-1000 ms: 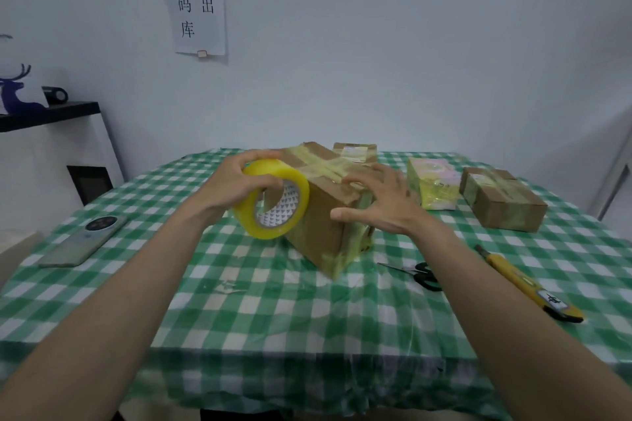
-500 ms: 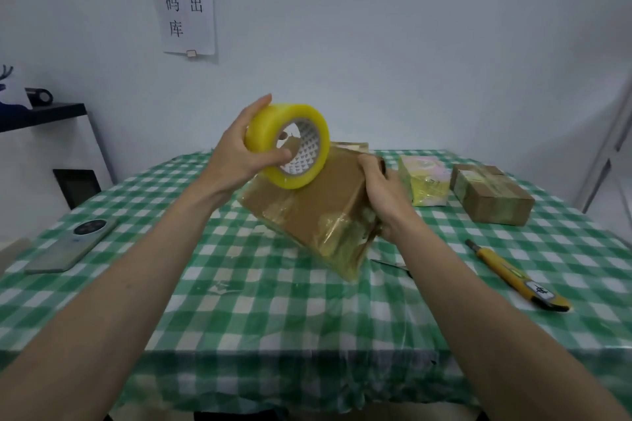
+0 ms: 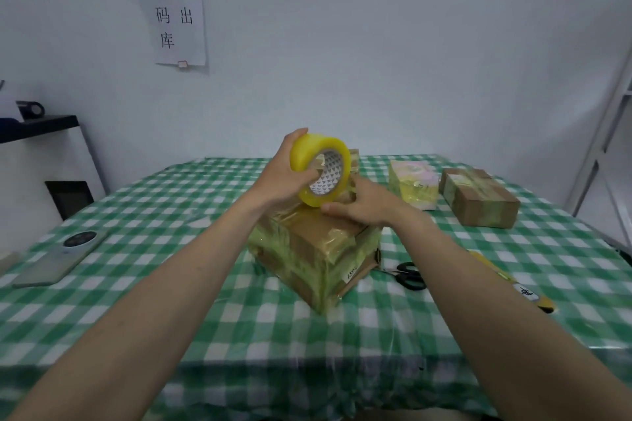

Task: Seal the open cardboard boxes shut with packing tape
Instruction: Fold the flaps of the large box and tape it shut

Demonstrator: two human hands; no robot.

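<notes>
Gripping the tape roll in the left hand, fingers curling over the yellow outer face, thumb hooking into the printed core. Holding the roll upright on edge, its lower rim touching the top of the cardboard box directly beneath both hands. Extending the left forearm from the lower left, wrist angling slightly upward.

Resting the right hand palm-down on the box top just right of the roll, fingers spreading loosely and pressing flat, thumb tip lying at the roll's lower rim. Holding nothing in this hand. Extending the right forearm from the lower right toward the box.

Sitting corner-forward on the checked tablecloth, the box already carrying several yellowish tape bands across top and sides.

Lying below and right of the right wrist: black scissors, partly hidden by the forearm. Lying further right of the forearm: a yellow utility knife. Standing beyond the right hand: a pink-and-yellow wrapped parcel and a taped brown box. Lying well left of the left forearm: a phone, face-down.
</notes>
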